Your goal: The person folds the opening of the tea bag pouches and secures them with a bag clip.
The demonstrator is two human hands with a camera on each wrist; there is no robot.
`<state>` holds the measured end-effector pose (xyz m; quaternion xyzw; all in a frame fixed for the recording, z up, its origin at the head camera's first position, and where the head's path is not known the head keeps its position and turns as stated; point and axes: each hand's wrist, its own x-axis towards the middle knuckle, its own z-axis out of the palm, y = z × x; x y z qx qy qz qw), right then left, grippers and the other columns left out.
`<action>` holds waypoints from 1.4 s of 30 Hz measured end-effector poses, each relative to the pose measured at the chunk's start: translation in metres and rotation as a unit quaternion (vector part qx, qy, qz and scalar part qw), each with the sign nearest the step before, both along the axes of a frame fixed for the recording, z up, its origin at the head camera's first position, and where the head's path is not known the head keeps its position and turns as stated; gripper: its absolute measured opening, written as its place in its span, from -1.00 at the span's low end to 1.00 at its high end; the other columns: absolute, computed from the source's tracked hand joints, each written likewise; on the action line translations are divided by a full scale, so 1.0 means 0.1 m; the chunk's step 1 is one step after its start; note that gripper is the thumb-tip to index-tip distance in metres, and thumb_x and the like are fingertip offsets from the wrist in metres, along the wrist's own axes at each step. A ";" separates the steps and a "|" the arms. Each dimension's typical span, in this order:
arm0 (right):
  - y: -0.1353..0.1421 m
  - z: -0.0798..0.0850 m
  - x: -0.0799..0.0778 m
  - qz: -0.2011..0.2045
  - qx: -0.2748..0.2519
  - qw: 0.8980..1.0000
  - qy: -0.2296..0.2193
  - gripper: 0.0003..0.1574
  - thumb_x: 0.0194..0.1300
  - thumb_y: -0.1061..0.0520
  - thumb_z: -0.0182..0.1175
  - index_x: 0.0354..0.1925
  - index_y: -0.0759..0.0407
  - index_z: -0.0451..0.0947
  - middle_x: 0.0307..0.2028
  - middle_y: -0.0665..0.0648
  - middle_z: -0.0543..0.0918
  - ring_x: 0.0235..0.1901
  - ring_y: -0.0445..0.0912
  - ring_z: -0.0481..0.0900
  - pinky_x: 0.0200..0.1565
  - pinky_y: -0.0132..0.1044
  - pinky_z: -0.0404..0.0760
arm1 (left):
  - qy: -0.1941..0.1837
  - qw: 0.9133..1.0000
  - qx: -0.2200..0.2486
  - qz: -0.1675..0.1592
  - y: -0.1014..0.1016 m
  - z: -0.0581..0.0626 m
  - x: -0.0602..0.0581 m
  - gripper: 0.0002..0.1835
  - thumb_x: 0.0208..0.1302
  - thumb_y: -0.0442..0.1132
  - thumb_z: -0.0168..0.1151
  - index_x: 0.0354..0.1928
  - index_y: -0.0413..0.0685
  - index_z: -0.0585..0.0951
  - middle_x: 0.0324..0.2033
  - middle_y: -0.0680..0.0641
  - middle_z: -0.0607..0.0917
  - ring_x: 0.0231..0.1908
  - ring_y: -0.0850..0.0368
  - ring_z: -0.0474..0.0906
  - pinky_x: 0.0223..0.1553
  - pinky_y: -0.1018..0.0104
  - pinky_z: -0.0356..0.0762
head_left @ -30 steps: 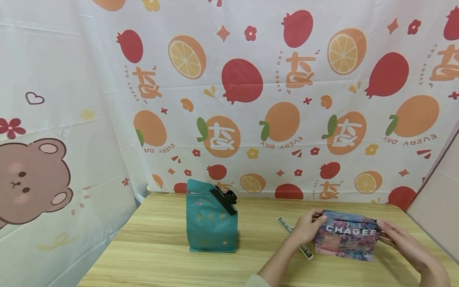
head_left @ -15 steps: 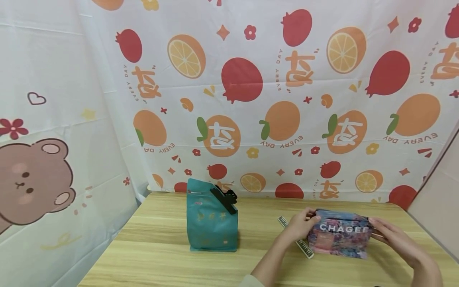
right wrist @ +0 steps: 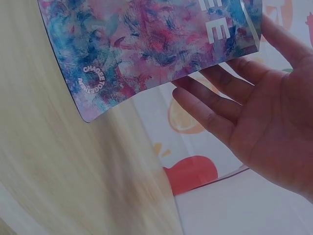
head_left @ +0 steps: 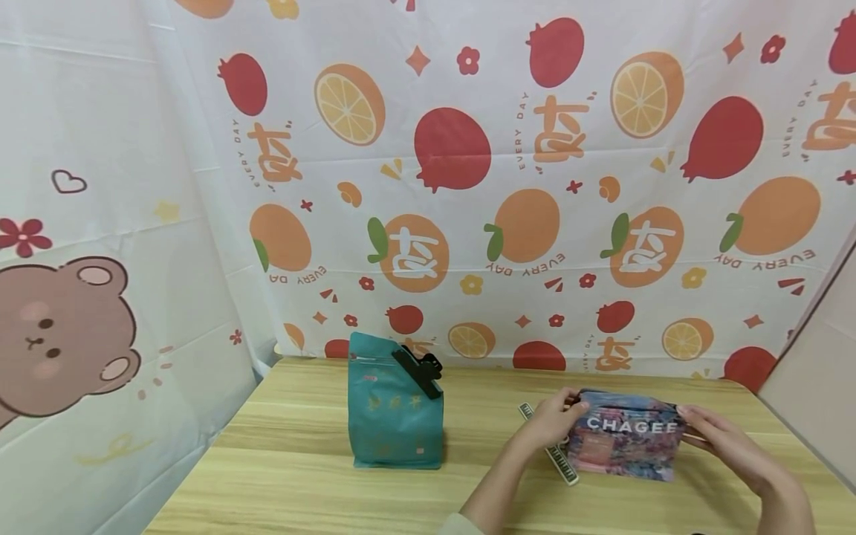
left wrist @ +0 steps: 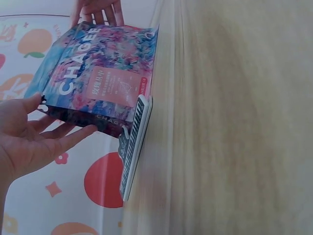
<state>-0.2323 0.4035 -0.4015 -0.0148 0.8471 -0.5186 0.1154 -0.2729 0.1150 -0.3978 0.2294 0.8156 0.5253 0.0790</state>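
Note:
A pink and blue printed tea pouch point(head_left: 625, 449) marked CHAGEE stands out over the right part of the table, its top edge folded back. My left hand point(head_left: 553, 422) pinches its upper left corner, thumb in front and fingers behind, as the left wrist view also shows. At the opposite upper corner my right hand point(head_left: 725, 440) holds the pouch, with long, nearly straight fingers point(right wrist: 210, 115) behind it in the right wrist view. Beside the pouch's left end, partly covered by my left hand and forearm, lies a bag clip point(left wrist: 135, 149) with a piano-key pattern.
A teal pouch point(head_left: 394, 423) stands upright left of the middle, a black clip point(head_left: 420, 373) slanting across its folded top corner. The wooden table point(head_left: 301, 475) ends at a fruit-printed cloth point(head_left: 501, 297) behind. Another cloth with a bear print point(head_left: 73, 334) hangs on the left.
Both hands have carried the printed pouch a little to the left, closer to the piano-key clip. Their hold looks the same. The teal pouch has stayed where it was.

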 end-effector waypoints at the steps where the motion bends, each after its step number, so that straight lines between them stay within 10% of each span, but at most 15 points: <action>1: -0.01 0.00 0.00 0.002 0.001 1.000 0.002 -0.08 0.48 -0.15 -0.36 0.26 0.68 -0.31 0.24 0.66 -0.20 0.20 0.40 0.08 0.12 0.10 0.24 | -0.004 1.000 0.004 0.001 -0.01 0.00 0.00 -0.64 0.35 -0.05 0.03 0.05 -0.10 0.48 -0.10 0.00 0.56 -0.04 0.14 0.46 -0.09 0.31 0.44; 42: -0.28 0.06 -0.10 0.013 0.007 1.000 -0.007 -0.06 0.47 -0.15 -0.29 0.25 0.71 -0.25 0.23 0.64 -0.09 0.18 0.40 0.12 0.14 0.22 0.11 | -0.031 0.998 0.047 0.007 -0.28 0.01 0.02 -0.61 0.38 -0.05 -0.01 0.09 -0.17 0.43 -0.03 -0.08 0.52 0.02 0.01 0.43 -0.08 0.18 0.45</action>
